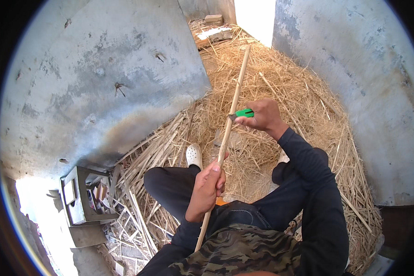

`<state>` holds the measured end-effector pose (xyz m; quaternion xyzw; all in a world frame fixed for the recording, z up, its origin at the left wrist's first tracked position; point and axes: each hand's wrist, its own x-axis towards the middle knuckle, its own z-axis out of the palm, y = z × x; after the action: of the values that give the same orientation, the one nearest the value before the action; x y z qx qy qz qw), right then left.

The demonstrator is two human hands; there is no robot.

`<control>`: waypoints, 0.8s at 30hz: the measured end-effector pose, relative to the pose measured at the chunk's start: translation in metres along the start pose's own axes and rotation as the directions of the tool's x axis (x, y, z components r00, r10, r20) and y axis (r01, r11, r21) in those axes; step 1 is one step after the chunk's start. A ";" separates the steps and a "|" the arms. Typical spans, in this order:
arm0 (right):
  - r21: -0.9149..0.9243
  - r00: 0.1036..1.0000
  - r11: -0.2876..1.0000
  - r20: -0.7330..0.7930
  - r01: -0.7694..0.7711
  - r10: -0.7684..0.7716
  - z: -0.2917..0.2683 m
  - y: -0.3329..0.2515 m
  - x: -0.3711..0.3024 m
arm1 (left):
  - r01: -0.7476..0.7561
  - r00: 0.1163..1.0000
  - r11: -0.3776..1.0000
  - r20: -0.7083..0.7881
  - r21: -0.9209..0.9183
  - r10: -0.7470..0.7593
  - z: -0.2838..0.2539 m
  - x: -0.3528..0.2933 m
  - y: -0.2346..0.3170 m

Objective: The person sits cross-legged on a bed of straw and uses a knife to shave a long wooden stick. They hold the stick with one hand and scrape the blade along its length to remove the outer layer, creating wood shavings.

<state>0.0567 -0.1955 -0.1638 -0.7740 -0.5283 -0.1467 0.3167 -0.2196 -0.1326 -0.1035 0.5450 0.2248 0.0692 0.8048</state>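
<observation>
A long pale strip of split bamboo or wood (237, 90) slants up and away from my lap. My left hand (208, 188) is wrapped round its lower part, just above my thighs. Farther up, my right hand (264, 116) grips a green-handled utility knife (243, 113). The dark tip of the knife meets the strip's right side. The strip's lower end lies against my camouflage shirt (244, 250).
Thin shavings (308, 119) cover the floor around my feet. Split strips (156, 142) lie heaped to the left. Grey walls (106, 83) rise on both sides. An open-fronted box (85, 198) with odds and ends stands at the lower left; a brick (213, 19) lies far back.
</observation>
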 end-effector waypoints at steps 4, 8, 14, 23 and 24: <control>-0.090 0.993 0.990 -0.047 -0.111 0.107 0.001 0.043 0.017 | 0.017 0.999 0.998 0.030 0.062 -0.018 0.002 -0.013 -0.006; -0.205 0.992 0.970 -0.042 -0.128 0.122 0.005 0.075 0.019 | 0.028 0.998 0.997 0.056 0.074 -0.032 0.004 -0.018 -0.013; -0.272 0.966 0.927 -0.079 -0.257 0.244 -0.021 0.122 0.027 | 0.100 0.989 0.989 0.097 0.113 -0.111 0.006 -0.045 -0.016; -0.308 0.968 0.918 -0.057 -0.251 0.246 -0.021 0.144 0.023 | 0.160 0.978 0.986 0.124 0.053 -0.165 0.006 -0.044 -0.019; -0.367 0.966 0.894 -0.069 -0.256 0.248 -0.015 0.148 0.023 | 0.157 0.979 0.986 0.123 0.053 -0.163 0.005 -0.043 -0.018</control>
<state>0.2025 -0.2237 -0.1892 -0.8803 -0.3829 -0.2098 0.1856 -0.2578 -0.1592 -0.1061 0.5454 0.2176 -0.0356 0.8087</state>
